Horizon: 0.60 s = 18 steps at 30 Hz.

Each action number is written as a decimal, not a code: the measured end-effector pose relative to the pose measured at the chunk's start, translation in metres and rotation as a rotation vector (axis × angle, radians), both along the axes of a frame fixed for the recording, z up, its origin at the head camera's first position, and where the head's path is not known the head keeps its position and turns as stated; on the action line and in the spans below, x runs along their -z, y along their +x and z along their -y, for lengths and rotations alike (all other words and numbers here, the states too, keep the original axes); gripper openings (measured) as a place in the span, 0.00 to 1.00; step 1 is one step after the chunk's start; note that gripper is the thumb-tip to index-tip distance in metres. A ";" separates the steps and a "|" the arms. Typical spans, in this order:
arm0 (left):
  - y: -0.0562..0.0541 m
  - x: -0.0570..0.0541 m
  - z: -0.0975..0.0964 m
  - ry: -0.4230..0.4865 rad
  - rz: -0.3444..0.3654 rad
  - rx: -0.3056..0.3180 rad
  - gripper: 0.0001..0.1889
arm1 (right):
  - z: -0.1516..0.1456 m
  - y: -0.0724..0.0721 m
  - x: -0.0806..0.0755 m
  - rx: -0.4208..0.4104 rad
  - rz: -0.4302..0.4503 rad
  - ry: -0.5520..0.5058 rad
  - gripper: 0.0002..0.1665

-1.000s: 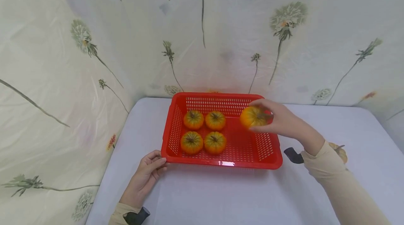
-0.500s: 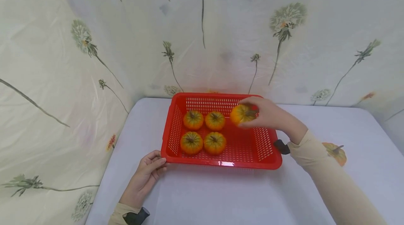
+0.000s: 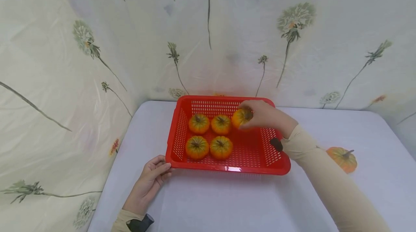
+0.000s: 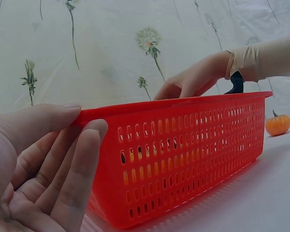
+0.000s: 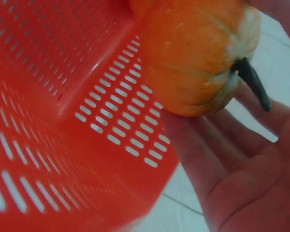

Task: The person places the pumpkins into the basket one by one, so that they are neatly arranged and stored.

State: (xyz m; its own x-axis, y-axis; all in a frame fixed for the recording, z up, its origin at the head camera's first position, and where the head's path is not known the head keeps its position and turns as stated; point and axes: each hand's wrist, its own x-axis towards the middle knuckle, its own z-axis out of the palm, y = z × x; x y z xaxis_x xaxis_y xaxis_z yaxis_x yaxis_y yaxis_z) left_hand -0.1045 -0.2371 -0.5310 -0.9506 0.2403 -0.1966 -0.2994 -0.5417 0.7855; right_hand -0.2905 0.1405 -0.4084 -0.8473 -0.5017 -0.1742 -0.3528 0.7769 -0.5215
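Note:
A red plastic basket (image 3: pixel 201 166) with slotted walls stands on the table. My left hand (image 3: pixel 150 178) pinches its near left corner between thumb and fingers, and the left wrist view shows the thumb on top of the rim. Over the back of the basket, my right hand (image 3: pixel 267 115) grips a small orange pumpkin (image 3: pixel 239 117) with a dark stem. That pumpkin is right beside another pumpkin (image 3: pixel 221 124) in the back row; whether it touches the basket floor I cannot tell. Several similar pumpkins (image 3: pixel 197 147) sit in two rows in the basket's left half.
One more pumpkin (image 3: pixel 343 159) lies on the white-covered table (image 3: pixel 208 203), right of the basket, near my right sleeve (image 3: pixel 325 168). A flower-patterned curtain (image 3: pixel 227 44) hangs behind the table and along its left side.
My right hand has moved left with its pumpkin, from the basket's right end to beside the back-row pumpkins. The pumpkin on the table shows more fully. My left hand stays at the corner.

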 end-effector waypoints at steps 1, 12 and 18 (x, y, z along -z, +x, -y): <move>0.000 0.000 0.000 0.002 -0.004 0.001 0.09 | 0.001 -0.001 0.001 0.006 0.002 0.020 0.43; -0.002 0.003 0.001 0.035 -0.056 0.022 0.11 | 0.008 -0.014 0.022 0.025 0.071 0.103 0.46; -0.001 0.003 0.001 0.034 -0.052 0.020 0.11 | 0.010 -0.017 0.030 0.015 0.073 0.119 0.45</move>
